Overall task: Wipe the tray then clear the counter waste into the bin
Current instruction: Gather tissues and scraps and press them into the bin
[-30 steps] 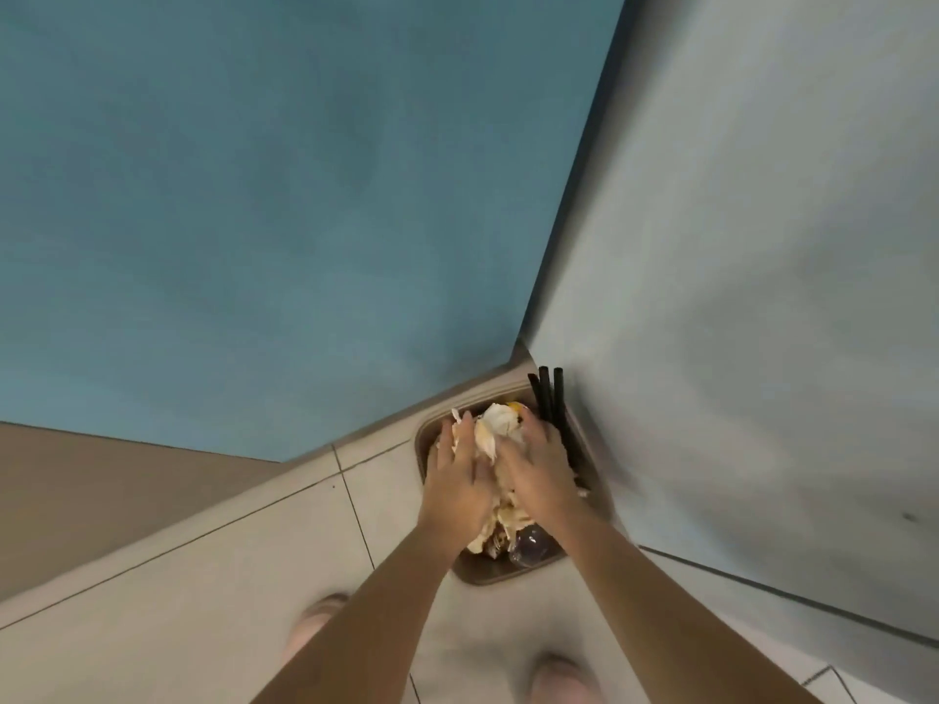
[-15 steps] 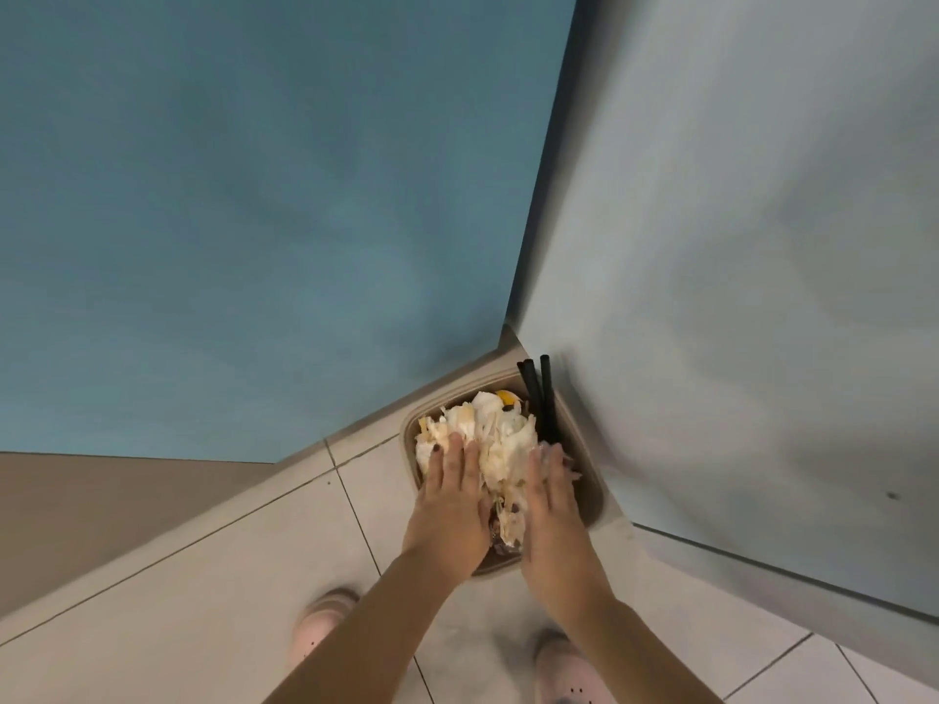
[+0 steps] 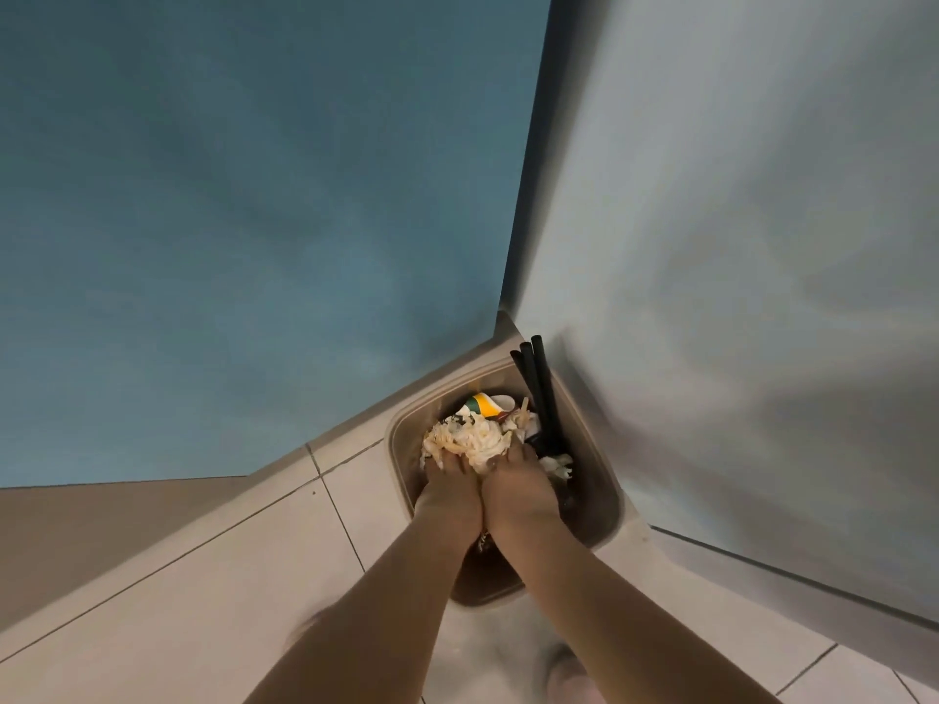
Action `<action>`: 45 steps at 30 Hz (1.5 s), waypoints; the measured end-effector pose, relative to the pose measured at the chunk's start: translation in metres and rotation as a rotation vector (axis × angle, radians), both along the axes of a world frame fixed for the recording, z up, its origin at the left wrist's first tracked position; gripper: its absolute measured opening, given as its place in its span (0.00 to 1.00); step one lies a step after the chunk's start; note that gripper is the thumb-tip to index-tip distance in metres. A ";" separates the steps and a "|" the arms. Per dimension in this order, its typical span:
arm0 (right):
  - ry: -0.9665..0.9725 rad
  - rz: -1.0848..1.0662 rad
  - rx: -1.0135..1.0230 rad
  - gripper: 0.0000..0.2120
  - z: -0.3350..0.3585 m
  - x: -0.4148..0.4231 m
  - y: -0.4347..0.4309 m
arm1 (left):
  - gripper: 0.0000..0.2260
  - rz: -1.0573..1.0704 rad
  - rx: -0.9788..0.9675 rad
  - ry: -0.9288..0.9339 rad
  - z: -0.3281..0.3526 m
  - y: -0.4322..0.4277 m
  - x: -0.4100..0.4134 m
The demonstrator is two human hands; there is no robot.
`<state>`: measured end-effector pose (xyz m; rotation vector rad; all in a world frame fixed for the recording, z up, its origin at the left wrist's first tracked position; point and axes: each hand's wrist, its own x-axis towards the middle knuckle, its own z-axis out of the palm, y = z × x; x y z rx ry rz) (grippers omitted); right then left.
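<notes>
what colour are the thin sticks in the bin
The long thin sticks are black, seen in the head view.

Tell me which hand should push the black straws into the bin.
Right, probably: the right hand sits beside the black straws at the right wall of the bin; the left hand presses the crumpled paper farther from them.

One bin (image 3: 394,437), two hands (image 3: 449,495) (image 3: 523,495), three black sticks (image 3: 539,393)

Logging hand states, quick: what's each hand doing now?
Left hand: on the waste paper, grip cannot be told.
Right hand: on it too, cannot be told.
</notes>
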<state>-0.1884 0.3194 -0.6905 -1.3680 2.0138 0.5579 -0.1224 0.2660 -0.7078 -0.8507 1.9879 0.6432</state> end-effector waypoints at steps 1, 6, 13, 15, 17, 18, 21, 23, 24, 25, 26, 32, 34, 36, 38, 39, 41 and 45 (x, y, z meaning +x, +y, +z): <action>0.025 0.054 -0.001 0.24 -0.001 0.001 0.000 | 0.32 0.025 -0.008 0.013 -0.001 0.000 0.000; 0.085 0.112 -0.119 0.18 0.016 -0.008 0.003 | 0.22 -0.104 -0.217 0.128 0.019 0.002 0.001; -0.097 -0.081 -0.226 0.24 0.055 -0.021 0.021 | 0.27 -0.388 -0.438 0.268 0.066 0.000 0.021; -0.092 -0.097 -0.252 0.24 0.073 -0.022 0.027 | 0.24 -0.368 -0.430 0.307 0.089 0.002 0.026; -0.096 -0.112 -0.302 0.24 0.096 -0.021 0.033 | 0.20 -0.309 -0.425 0.391 0.114 0.008 0.035; -0.111 -0.137 -0.338 0.24 0.109 -0.019 0.035 | 0.19 -0.264 -0.446 0.450 0.129 0.011 0.041; -0.118 -0.205 -0.519 0.24 0.159 -0.010 0.036 | 0.17 -0.066 -0.486 0.640 0.182 0.021 0.057; -0.093 -0.231 -0.679 0.23 0.203 -0.002 0.034 | 0.16 0.082 -0.505 0.792 0.223 0.027 0.065; -0.093 -0.239 -0.769 0.23 0.229 0.004 0.033 | 0.16 0.131 -0.522 0.862 0.247 0.030 0.069; -0.112 -0.244 -0.844 0.22 0.257 0.012 0.033 | 0.16 0.184 -0.542 0.923 0.273 0.033 0.073; -0.128 -0.247 -0.924 0.21 0.286 0.020 0.032 | 0.17 0.233 -0.569 0.974 0.299 0.035 0.078; -0.263 -0.228 -1.348 0.19 0.454 0.065 0.015 | 0.15 0.444 -0.782 1.131 0.463 0.035 0.122; -0.309 -0.187 -1.414 0.19 0.502 0.079 0.000 | 0.14 0.488 -0.877 1.162 0.508 0.026 0.142; -0.357 -0.139 -1.454 0.18 0.543 0.096 -0.019 | 0.11 0.505 -0.961 1.186 0.548 0.011 0.165; -0.396 -0.094 -1.496 0.17 0.576 0.113 -0.043 | 0.11 0.506 -1.012 1.212 0.582 -0.009 0.187; -0.414 -0.079 -1.514 0.17 0.591 0.122 -0.057 | 0.11 0.506 -1.030 1.223 0.597 -0.021 0.198; -0.441 -0.067 -1.533 0.16 0.614 0.142 -0.085 | 0.11 0.517 -1.045 1.231 0.625 -0.046 0.222; -0.470 -0.069 -1.474 0.16 0.647 0.185 -0.140 | 0.09 0.544 -1.038 1.189 0.665 -0.098 0.273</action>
